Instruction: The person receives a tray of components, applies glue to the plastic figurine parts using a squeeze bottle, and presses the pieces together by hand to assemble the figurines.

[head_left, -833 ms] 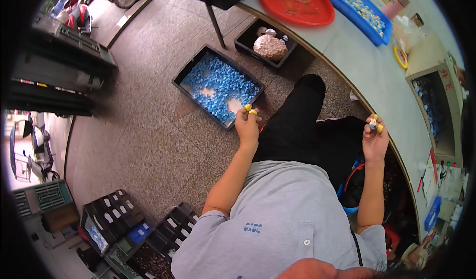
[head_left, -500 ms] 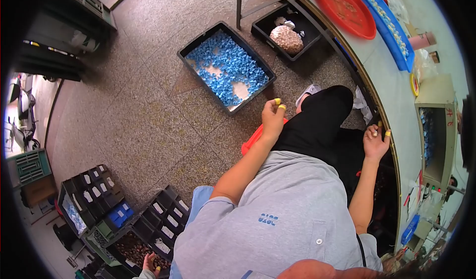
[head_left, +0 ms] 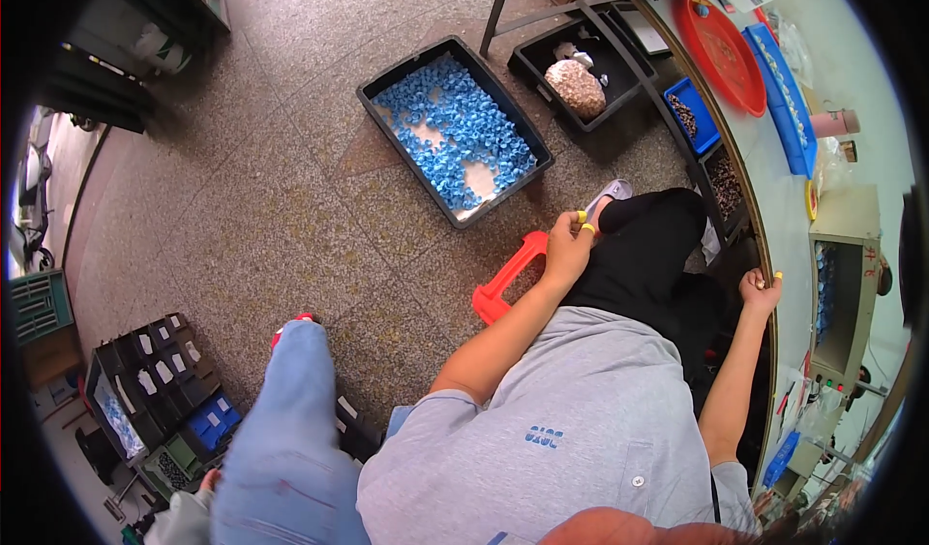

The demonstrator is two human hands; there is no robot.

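Our left fingers (head_left: 586, 229), yellow-banded, curled near frame centre; right fingers (head_left: 751, 281) beside pale flat surface (head_left: 789, 240), frame right; pinch unclear.

Finger bands (head_left: 588, 227) are showing yellow, the tray (head_left: 511, 192) black, its pieces (head_left: 455, 109) blue, the shirt (head_left: 571, 400) grey, the floor (head_left: 261, 187) speckled brown-grey.

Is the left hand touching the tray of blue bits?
Apart. The head view shows speckled floor between the left hand and the black tray.
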